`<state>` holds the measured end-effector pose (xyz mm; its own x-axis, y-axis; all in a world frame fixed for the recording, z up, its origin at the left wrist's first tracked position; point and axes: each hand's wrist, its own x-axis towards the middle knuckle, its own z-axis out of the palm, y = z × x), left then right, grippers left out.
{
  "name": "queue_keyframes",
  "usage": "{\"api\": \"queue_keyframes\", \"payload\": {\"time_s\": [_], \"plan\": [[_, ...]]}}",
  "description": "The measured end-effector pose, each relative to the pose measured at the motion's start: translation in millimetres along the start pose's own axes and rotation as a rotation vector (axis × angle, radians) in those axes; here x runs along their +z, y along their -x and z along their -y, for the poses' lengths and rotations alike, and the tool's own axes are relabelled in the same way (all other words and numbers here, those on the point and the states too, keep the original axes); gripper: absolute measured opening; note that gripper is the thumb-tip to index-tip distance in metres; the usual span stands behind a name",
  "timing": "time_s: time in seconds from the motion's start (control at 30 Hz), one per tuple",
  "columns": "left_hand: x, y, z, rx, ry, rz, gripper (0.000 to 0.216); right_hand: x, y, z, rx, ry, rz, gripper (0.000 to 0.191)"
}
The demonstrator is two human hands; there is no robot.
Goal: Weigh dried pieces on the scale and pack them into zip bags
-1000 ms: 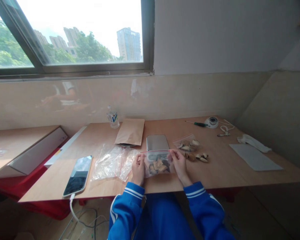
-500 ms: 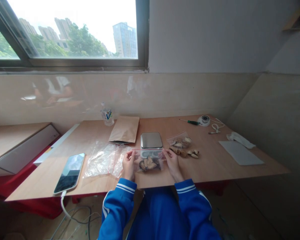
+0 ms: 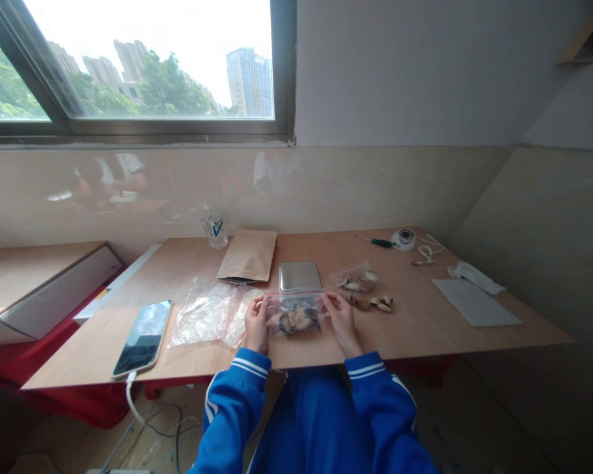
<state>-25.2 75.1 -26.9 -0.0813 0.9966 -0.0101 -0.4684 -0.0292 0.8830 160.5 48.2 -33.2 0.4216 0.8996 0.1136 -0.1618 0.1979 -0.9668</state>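
A small clear zip bag [image 3: 293,316] with a red strip along its top holds several dark and tan shell-like pieces. My left hand [image 3: 255,324] pinches its left top corner and my right hand [image 3: 340,318] pinches its right top corner, keeping it upright just above the near edge of the wooden table [image 3: 425,329]. Both arms wear blue sleeves with white stripes. Right behind the bag lies a flat silver scale [image 3: 299,276].
A heap of empty clear bags [image 3: 206,320] lies to the left, and a phone [image 3: 143,336] on a cable beyond it. A brown paper pouch [image 3: 248,256], a water bottle [image 3: 214,227], another filled bag [image 3: 356,280], loose shells [image 3: 375,303], a screwdriver [image 3: 378,242] and white paper [image 3: 476,301] surround it.
The bag has risen slightly between my hands and its contents have shifted. My head has also moved a little, which shifts the whole view.
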Motion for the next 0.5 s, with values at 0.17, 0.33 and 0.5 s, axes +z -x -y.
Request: {"api": "queue_keyframes", "payload": {"time_s": [0.17, 0.33, 0.5], "plan": [[-0.6, 0.8, 0.0, 0.053, -0.04, -0.018, 0.032, -3.0, -1.2, -2.3, -0.047, 0.001, -0.001, 0.029], [0.1, 0.9, 0.2, 0.083, -0.09, -0.04, 0.034, -3.5, -0.9, -3.1, -0.062, 0.002, -0.011, 0.026], [0.2, 0.3, 1.1, 0.097, -0.112, -0.076, 0.038, -2.9, -0.4, -2.0, -0.098, 0.025, 0.001, 0.023]]}}
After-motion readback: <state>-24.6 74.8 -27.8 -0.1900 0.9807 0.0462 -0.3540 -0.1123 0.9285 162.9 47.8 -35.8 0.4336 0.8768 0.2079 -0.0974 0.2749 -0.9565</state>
